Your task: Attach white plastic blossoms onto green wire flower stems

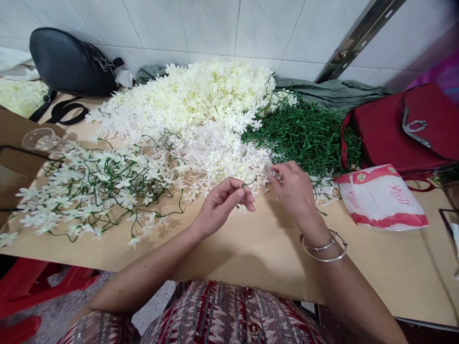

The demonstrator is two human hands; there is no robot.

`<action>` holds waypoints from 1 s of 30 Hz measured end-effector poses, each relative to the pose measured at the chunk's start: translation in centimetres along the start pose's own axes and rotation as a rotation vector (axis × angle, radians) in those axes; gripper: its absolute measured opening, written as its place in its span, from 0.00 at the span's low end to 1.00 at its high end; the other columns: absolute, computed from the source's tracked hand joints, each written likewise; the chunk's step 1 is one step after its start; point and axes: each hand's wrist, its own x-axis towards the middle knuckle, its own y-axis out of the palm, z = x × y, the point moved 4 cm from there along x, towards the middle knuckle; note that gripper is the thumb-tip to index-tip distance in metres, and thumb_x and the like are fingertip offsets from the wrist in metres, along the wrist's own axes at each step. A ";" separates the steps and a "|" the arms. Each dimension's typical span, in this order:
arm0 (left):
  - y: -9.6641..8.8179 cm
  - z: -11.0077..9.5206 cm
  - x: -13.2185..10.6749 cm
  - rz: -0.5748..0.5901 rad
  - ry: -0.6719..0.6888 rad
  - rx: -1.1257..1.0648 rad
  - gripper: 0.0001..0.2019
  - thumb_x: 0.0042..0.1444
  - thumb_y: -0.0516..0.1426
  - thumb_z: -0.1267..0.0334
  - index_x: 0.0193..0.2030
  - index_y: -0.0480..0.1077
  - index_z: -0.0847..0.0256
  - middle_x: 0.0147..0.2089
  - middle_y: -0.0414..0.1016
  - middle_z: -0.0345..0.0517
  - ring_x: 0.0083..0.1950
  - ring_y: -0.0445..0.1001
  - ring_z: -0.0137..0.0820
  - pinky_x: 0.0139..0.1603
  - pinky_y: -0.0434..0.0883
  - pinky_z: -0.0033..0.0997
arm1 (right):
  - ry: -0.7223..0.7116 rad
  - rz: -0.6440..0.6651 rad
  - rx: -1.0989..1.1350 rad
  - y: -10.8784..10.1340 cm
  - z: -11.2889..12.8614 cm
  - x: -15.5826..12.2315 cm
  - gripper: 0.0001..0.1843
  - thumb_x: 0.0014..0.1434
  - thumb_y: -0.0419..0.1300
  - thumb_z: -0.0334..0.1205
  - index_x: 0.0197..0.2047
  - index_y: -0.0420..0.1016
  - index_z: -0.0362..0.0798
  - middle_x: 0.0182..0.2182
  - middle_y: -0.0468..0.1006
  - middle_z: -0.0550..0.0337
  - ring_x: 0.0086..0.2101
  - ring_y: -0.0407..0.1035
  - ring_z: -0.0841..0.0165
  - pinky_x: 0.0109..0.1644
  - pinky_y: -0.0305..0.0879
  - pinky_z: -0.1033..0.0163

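Observation:
My left hand (224, 203) is pinched shut on a thin green stem with a small white flower (242, 208) at its tip, just above the tan board (251, 248). My right hand (294, 191) reaches into the edge of the loose white flower heads (222, 153), fingers curled around something too small to make out. Behind lies a big heap of cream-white artificial flowers (201, 100). A pile of bare green stems (304, 134) sits to the right of it. Finished stems with flowers attached (96, 186) spread out on the left.
A black bag (70, 62) rests at the back left against the tiled wall, a red bag (405, 126) at the right. A white and red plastic packet (382, 198) lies right of my hand. A clear plastic cup (39, 139) is at the left.

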 end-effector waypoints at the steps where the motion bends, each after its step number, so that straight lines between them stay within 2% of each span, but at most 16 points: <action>1: 0.2 0.4 -0.1 0.008 -0.041 -0.042 0.14 0.66 0.63 0.51 0.43 0.72 0.61 0.35 0.76 0.42 0.30 0.74 0.25 0.35 0.71 0.28 | 0.004 0.038 -0.060 0.7 -0.5 0.2 0.09 0.67 0.58 0.35 0.43 0.80 0.47 0.42 0.81 0.48 0.37 0.73 0.57 0.44 0.66 0.51; 3: 0.2 1.1 -0.2 -0.009 -0.120 -0.099 0.15 0.63 0.65 0.51 0.43 0.72 0.61 0.29 0.69 0.36 0.25 0.63 0.21 0.28 0.61 0.25 | 0.017 0.062 -0.098 1.6 -1.1 0.2 0.08 0.65 0.57 0.33 0.39 0.78 0.48 0.39 0.81 0.48 0.38 0.73 0.56 0.45 0.66 0.51; 5: 0.0 1.7 -0.2 -0.053 -0.176 -0.119 0.16 0.60 0.66 0.50 0.41 0.72 0.61 0.25 0.60 0.32 0.24 0.54 0.21 0.26 0.53 0.24 | 0.036 0.063 -0.041 1.7 -1.2 -0.2 0.08 0.64 0.57 0.32 0.35 0.76 0.49 0.36 0.80 0.52 0.36 0.72 0.58 0.44 0.65 0.53; 8: -0.6 1.8 -0.1 -0.113 -0.173 -0.060 0.21 0.59 0.66 0.44 0.37 0.72 0.61 0.24 0.57 0.32 0.24 0.50 0.21 0.27 0.50 0.26 | 0.075 0.067 0.124 0.9 -1.2 -0.7 0.07 0.61 0.60 0.33 0.31 0.75 0.51 0.32 0.79 0.57 0.32 0.71 0.62 0.41 0.65 0.56; 11: -1.1 1.7 0.1 -0.130 -0.132 0.019 0.23 0.61 0.64 0.40 0.35 0.73 0.61 0.21 0.54 0.30 0.22 0.48 0.21 0.26 0.50 0.27 | 0.143 0.005 0.289 -0.5 -1.3 -1.1 0.05 0.60 0.63 0.35 0.31 0.76 0.52 0.30 0.79 0.59 0.31 0.70 0.64 0.39 0.67 0.57; 12: -1.1 1.6 0.1 -0.125 -0.123 0.029 0.22 0.62 0.64 0.41 0.35 0.74 0.61 0.20 0.55 0.30 0.21 0.50 0.21 0.26 0.52 0.27 | 0.174 -0.026 0.347 -0.8 -1.4 -1.1 0.04 0.60 0.64 0.37 0.32 0.77 0.52 0.30 0.80 0.60 0.31 0.70 0.64 0.40 0.68 0.57; 14: -0.9 1.5 0.2 -0.090 -0.114 0.016 0.20 0.64 0.63 0.43 0.38 0.75 0.60 0.21 0.64 0.33 0.22 0.61 0.23 0.29 0.62 0.27 | 0.221 -0.066 0.491 -1.1 -1.6 -1.2 0.02 0.60 0.66 0.39 0.34 0.78 0.53 0.32 0.81 0.60 0.32 0.72 0.64 0.41 0.70 0.56; 17: -0.4 1.5 0.3 -0.021 -0.123 -0.074 0.15 0.64 0.65 0.49 0.44 0.76 0.60 0.31 0.78 0.40 0.31 0.75 0.27 0.43 0.75 0.32 | 0.244 -0.080 0.757 -0.5 -1.9 -1.2 0.05 0.60 0.69 0.42 0.35 0.78 0.53 0.37 0.84 0.58 0.38 0.77 0.61 0.46 0.74 0.53; 19: -0.2 1.5 0.3 -0.006 -0.149 -0.149 0.14 0.62 0.67 0.53 0.45 0.76 0.60 0.36 0.81 0.43 0.35 0.78 0.27 0.46 0.76 0.31 | 0.252 -0.085 0.890 0.1 -2.2 -1.1 0.07 0.60 0.72 0.43 0.35 0.78 0.54 0.39 0.85 0.57 0.41 0.79 0.61 0.47 0.76 0.52; 22: 0.0 1.6 0.4 -0.001 -0.185 -0.219 0.11 0.61 0.68 0.56 0.41 0.77 0.61 0.40 0.83 0.46 0.38 0.80 0.28 0.46 0.76 0.30 | 0.283 -0.082 0.976 0.9 -2.7 -1.1 0.09 0.57 0.75 0.45 0.34 0.80 0.55 0.34 0.85 0.59 0.36 0.79 0.64 0.42 0.77 0.56; 24: -0.1 1.5 0.4 0.005 -0.175 -0.248 0.11 0.59 0.69 0.57 0.36 0.76 0.62 0.39 0.83 0.47 0.38 0.81 0.29 0.45 0.75 0.30 | 0.302 -0.083 1.010 1.2 -2.8 -1.1 0.09 0.55 0.76 0.45 0.33 0.80 0.55 0.31 0.83 0.61 0.32 0.78 0.66 0.38 0.77 0.59; 26: -0.2 1.4 0.4 0.004 -0.160 -0.270 0.12 0.58 0.69 0.57 0.34 0.76 0.62 0.37 0.83 0.46 0.34 0.78 0.27 0.40 0.73 0.28 | 0.325 -0.072 1.062 1.4 -2.8 -1.1 0.10 0.54 0.77 0.45 0.34 0.81 0.56 0.28 0.82 0.63 0.29 0.77 0.67 0.36 0.77 0.60; 28: -0.4 1.3 0.4 -0.021 -0.165 -0.265 0.11 0.58 0.69 0.57 0.38 0.76 0.61 0.33 0.82 0.43 0.27 0.70 0.22 0.31 0.66 0.23 | 0.353 -0.042 1.137 1.7 -2.6 -1.1 0.12 0.52 0.78 0.45 0.35 0.81 0.56 0.28 0.81 0.65 0.29 0.77 0.68 0.35 0.78 0.61; 30: -0.5 1.3 0.4 -0.053 -0.183 -0.214 0.13 0.60 0.68 0.54 0.45 0.77 0.58 0.31 0.81 0.40 0.22 0.59 0.19 0.24 0.54 0.22 | 0.379 0.005 1.210 1.9 -2.2 -1.2 0.14 0.51 0.79 0.46 0.37 0.81 0.56 0.30 0.81 0.65 0.29 0.78 0.69 0.36 0.79 0.61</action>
